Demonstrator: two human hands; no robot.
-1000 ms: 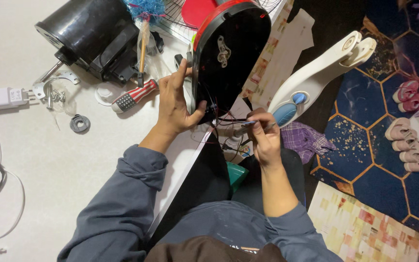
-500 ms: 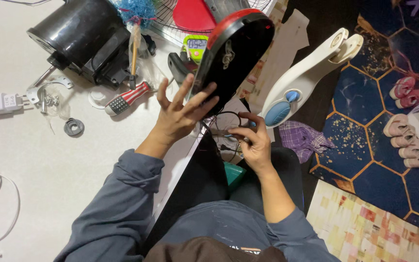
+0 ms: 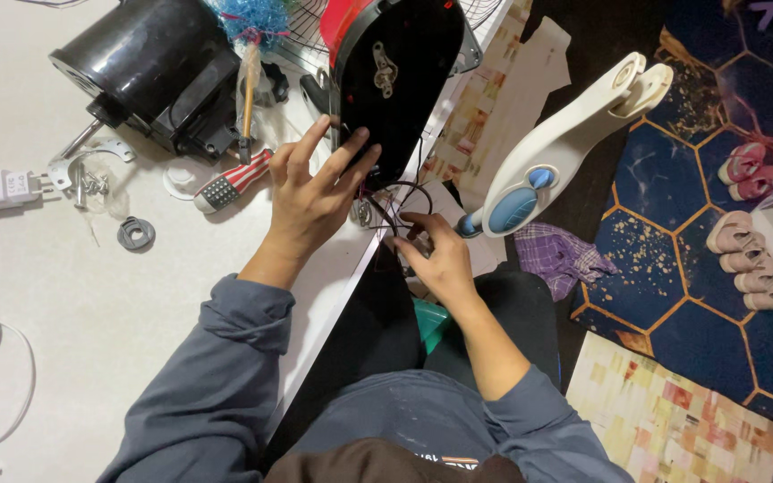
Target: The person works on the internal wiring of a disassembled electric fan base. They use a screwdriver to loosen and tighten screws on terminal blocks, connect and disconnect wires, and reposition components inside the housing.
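Black housing [image 3: 400,76] lying on tabletop [image 3: 91,295] edge, long axis running away from both hands; left hand [image 3: 315,192] nearer, pressing spread fingers on near end; right hand [image 3: 436,255] just below, pinching black wires [image 3: 395,201].

Left hand [image 3: 310,192] spread on black housing [image 3: 400,76]; right hand [image 3: 436,255] pinching black wires [image 3: 395,201].
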